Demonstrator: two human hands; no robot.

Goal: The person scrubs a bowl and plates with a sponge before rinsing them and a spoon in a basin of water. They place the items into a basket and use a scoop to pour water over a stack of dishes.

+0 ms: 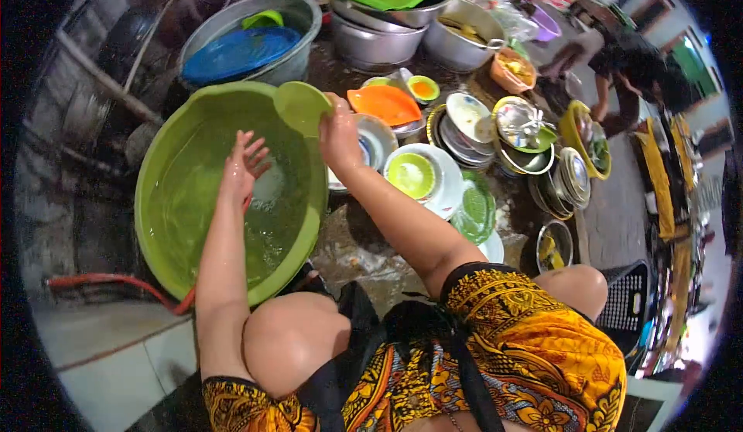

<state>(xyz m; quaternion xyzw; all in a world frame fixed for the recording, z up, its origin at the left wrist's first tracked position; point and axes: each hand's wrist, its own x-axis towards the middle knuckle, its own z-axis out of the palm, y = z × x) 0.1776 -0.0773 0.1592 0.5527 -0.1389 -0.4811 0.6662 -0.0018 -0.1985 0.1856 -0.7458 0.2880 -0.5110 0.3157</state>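
Observation:
My right hand (338,134) grips a round light-green bowl (300,108) by its right edge, holding it over the far right rim of the tub. Whether the piece is a deep bowl or a shallow plate is hard to make out. My left hand (246,162) hovers above the water with its fingers apart and nothing in it. Below both hands stands a large green tub (155,223) of water, its surface rippled near the middle. Just right of my right hand lies an orange leaf-shaped dish (385,104) on other dishes.
A red hose (116,279) runs to the tub. Behind it stand a grey basin (308,25) with a blue lid and large metal pots (377,48). Stacked plates (441,192) and bowls cover the wet floor at right. Another person (631,60) bends near a yellow basket (571,134).

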